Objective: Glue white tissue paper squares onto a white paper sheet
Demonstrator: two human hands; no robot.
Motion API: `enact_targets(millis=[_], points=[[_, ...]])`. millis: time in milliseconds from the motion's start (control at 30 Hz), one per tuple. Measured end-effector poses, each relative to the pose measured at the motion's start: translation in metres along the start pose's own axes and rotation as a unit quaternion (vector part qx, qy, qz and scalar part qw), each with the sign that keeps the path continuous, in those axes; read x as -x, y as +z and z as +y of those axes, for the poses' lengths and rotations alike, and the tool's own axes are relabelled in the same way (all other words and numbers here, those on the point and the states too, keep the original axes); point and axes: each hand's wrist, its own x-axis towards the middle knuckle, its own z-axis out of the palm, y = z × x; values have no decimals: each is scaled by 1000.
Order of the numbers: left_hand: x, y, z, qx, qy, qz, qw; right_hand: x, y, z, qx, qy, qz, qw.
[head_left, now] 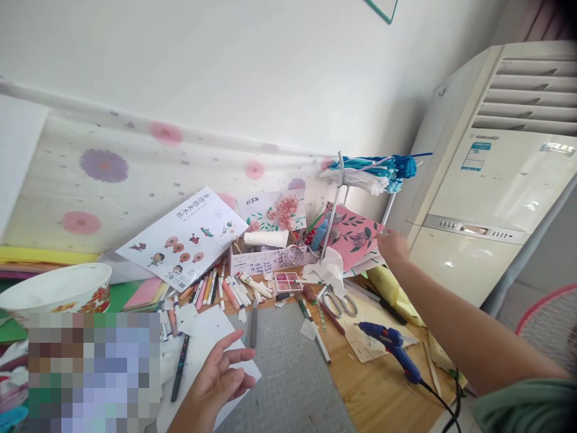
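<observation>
grey mat (288, 373) open; pens (216, 288), scissors (340, 302) crowd

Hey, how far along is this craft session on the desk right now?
Done: white paper scraps lie cut on the grey mat. In hand: the right hand reaches the pink floral paper; the left hand rests open on a white sheet. Left: the scissors and blue glue gun lie unheld.

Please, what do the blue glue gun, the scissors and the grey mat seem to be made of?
Glue gun: probably moulded plastic, evenly blue and slightly glossy.
Scissors: apparently metal blades, pale and reflective; light handles, likely plastic.
Grey mat: looks matte and flat with a fine grid, perhaps rubbery vinyl; uncertain.
</observation>
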Motion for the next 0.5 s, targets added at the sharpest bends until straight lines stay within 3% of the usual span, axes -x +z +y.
enact_targets(millis=[67, 133, 267, 367, 500], points=[[1, 2, -1, 0, 3, 3, 1000, 16, 1, -23, -10, -58, 25, 998], [1, 4, -1, 5, 8, 9, 1000, 34, 15, -57, -25, -149, -10, 989], [2, 3, -1, 15, 19, 34, 999, 64, 78, -135, -48, -289, -145, 945], [1, -2, 1, 24, 22, 63, 997, 69, 128, -176, -55, -295, -191, 935], [-4, -8, -1, 35, 17, 88, 995, 42, 165, -183, -53, -201, -143, 968]])
